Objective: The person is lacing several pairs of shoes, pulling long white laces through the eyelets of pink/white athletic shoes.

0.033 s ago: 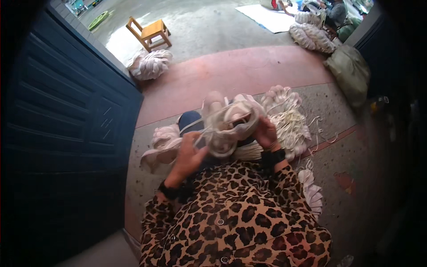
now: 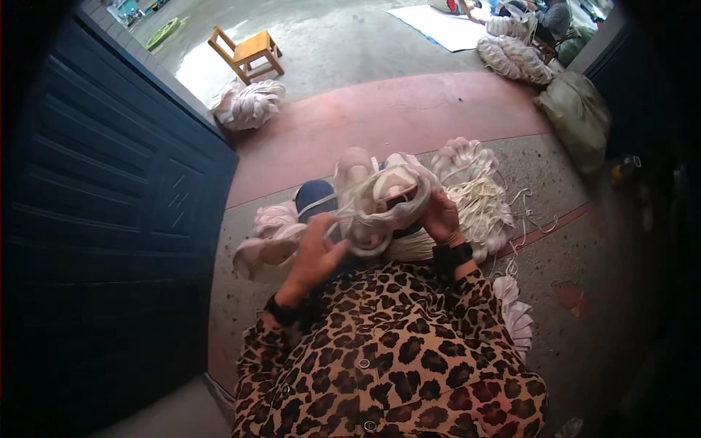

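In front of my lap, my right hand is closed on the side of a pale pink and cream shoe upper. A light lace stretches from it toward my left hand, whose thumb and fingers are bent in a pinch around the lace. Part of that grip is blurred. Another pale shoe upper lies just beyond the held one. More pinkish uppers rest to the left of my left hand. Beside my right hand is a bundle of uppers with many loose cream laces.
A blue panelled door stands at the left. Beyond a pink floor strip are a small wooden chair and a coiled bundle of uppers. Far right, a full sack sits near more bundles and another person.
The view has shifted very slightly. My right hand keeps its hold on the shoe upper, and my left fingers have moved a little by the lace.
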Tool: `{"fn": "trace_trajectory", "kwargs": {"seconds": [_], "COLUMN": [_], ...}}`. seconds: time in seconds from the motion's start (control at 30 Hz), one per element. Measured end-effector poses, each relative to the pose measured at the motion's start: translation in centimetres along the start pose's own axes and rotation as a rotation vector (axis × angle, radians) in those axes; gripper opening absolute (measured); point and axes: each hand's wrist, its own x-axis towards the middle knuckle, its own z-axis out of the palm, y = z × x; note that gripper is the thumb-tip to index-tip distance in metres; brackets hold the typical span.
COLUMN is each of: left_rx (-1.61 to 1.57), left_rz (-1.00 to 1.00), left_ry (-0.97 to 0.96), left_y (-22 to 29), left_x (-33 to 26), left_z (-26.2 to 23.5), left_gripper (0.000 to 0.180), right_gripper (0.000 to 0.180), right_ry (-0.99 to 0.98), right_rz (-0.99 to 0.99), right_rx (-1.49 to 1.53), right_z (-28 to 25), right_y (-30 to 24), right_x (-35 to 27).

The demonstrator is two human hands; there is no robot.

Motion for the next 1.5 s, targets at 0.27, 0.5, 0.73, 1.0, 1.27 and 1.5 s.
{"fn": "trace_trajectory", "kwargs": {"seconds": [0.27, 0.5, 0.73, 1.0, 1.27, 1.5], "left_rx": [0.274, 0.030, 0.228, 0.517, 0.539, 0.416], "left_rz": [0.038, 0.123, -0.028, 0.162, 0.113, 0.158], "left_ry": [-0.088, 0.238, -0.036, 0.009, -0.205, 0.100], "left_y": [0.6, -3.9, -1.9, -4.5, -4.4, -10.8], "left_x": [1.6, 4.0, 0.1, 3.0, 3.3, 4.9], "left_z": [3.0, 0.3, -2.8, -1.0, -0.2, 1.6], "left_gripper": [0.045, 0.024, 0.023, 0.035, 0.034, 0.049], "right_gripper": [0.054, 0.042, 0.078, 0.057, 0.024, 0.026], "right_ry": [-0.070, 0.461, 0.531, 0.364, 0.269, 0.536], "right_rz": [0.020, 0.383, 0.569, 0.572, 0.300, 0.296], "right_rx": [-0.200, -0.155, 0.269, -0.052, 0.020, -0.113], "right_z": [6.3, -6.6, -4.2, -2.2, -5.9, -8.8], "right_y": [2.6, 9.8, 13.6, 11.4, 14.7, 12.2], "right_x": [1.4, -3.1, -0.2, 3.7, 4.2, 5.3]}}
